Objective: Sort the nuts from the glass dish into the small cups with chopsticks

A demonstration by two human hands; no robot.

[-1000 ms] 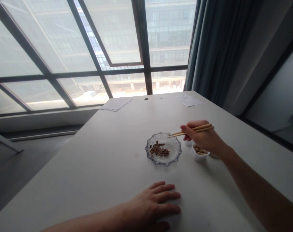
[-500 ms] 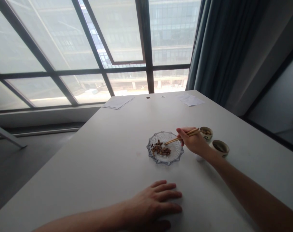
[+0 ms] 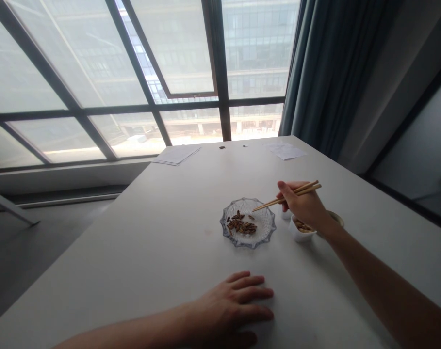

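A clear glass dish sits mid-table with a small heap of brown seeds in it. My right hand is closed around a pair of wooden chopsticks, whose tips hover above the dish's right rim. I cannot make out anything between the tips. Just below that hand stands a small white cup holding seeds, and the rim of another cup peeks out behind the wrist. My left hand lies flat on the white table near the front edge, fingers spread, holding nothing.
Sheets of paper lie at the far left and far right of the table. Large windows run behind it and a dark curtain hangs at the right. The table's left edge drops to grey floor.
My right hand dipped the chopsticks into the dish, then lifted them back up and to the right over the white cup. My left hand stayed still.
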